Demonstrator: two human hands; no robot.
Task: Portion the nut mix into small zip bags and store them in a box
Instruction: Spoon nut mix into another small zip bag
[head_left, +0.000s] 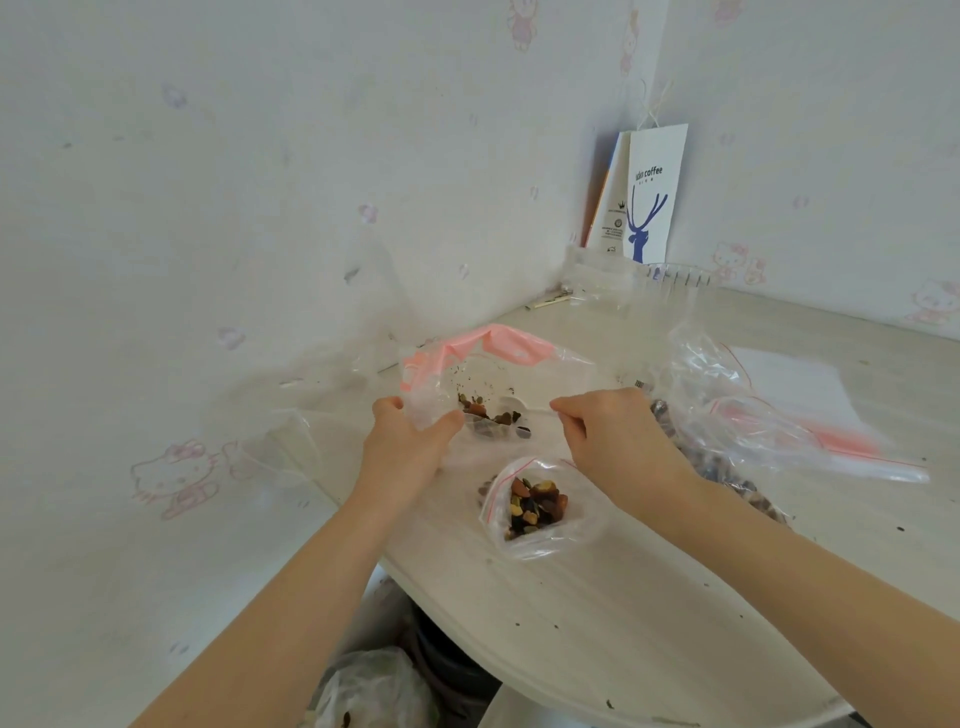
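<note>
The left hand (410, 441) grips one side of a clear plastic bag with a pink zip strip (498, 358), thumb and fingers curled round the crumpled film just below the mouth. The right hand (613, 436) pinches the opposite edge between thumb and curled fingertips. The film there is so thin that the pinched edge is hard to trace. Between the two grips the bag sags open, and a small heap of brown and dark nut mix (493, 418) lies at its bottom, partly masked by the left thumb.

Just below the grips, nearer the person, a small clear zip bag with a red seal line (535, 506) lies on the pale wooden table (623, 623), holding a portion of nuts. Behind the right hand and forearm, a larger crumpled clear bag (727, 415) holds more dark nuts, mostly hidden by the arm. Beyond it lies a flat stack of empty zip bags (800, 395), blurred.

Far past the grips, in the corner, a white paper bag with a blue deer (652, 197) leans on the wall. In front of it stands a transparent ribbed container (675, 278) whose outline is barely readable.
</note>
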